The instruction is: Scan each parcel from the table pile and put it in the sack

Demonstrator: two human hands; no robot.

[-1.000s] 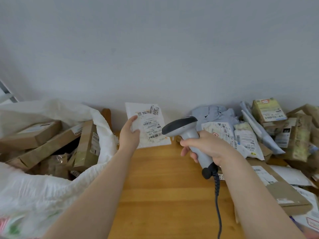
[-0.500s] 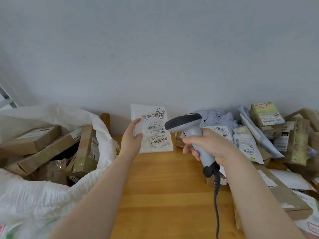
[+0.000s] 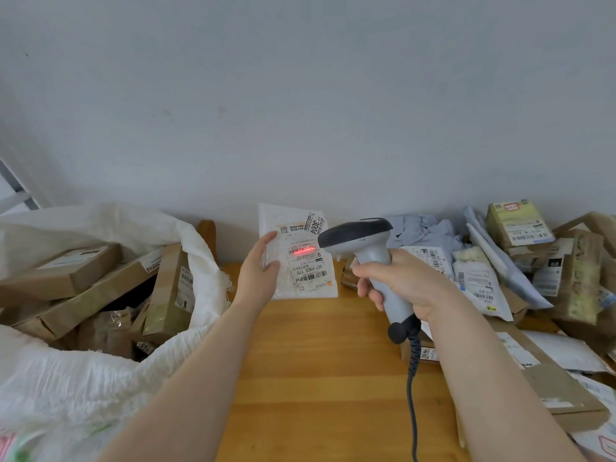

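Note:
My left hand [image 3: 258,271] holds a flat white parcel [image 3: 298,258] upright by its left edge above the wooden table [image 3: 326,378], label facing me. A red scan line glows across the label. My right hand [image 3: 400,283] grips the handle of a grey barcode scanner [image 3: 365,248], whose dark head points at the label from the right, very close to it. Its coiled cable hangs down toward the table's front. The white woven sack [image 3: 100,378] stands open at the left, holding several cardboard boxes. The parcel pile [image 3: 520,271] lies at the right.
The pile at the right mixes brown boxes, white and grey mailer bags and a flat cardboard box [image 3: 560,388] near the front edge. A grey wall runs behind the table. A wooden chair back [image 3: 207,236] shows behind the sack.
The scanner head moved closer to the white parcel and a red scan line now shows on its label. My left hand shifted the parcel slightly right.

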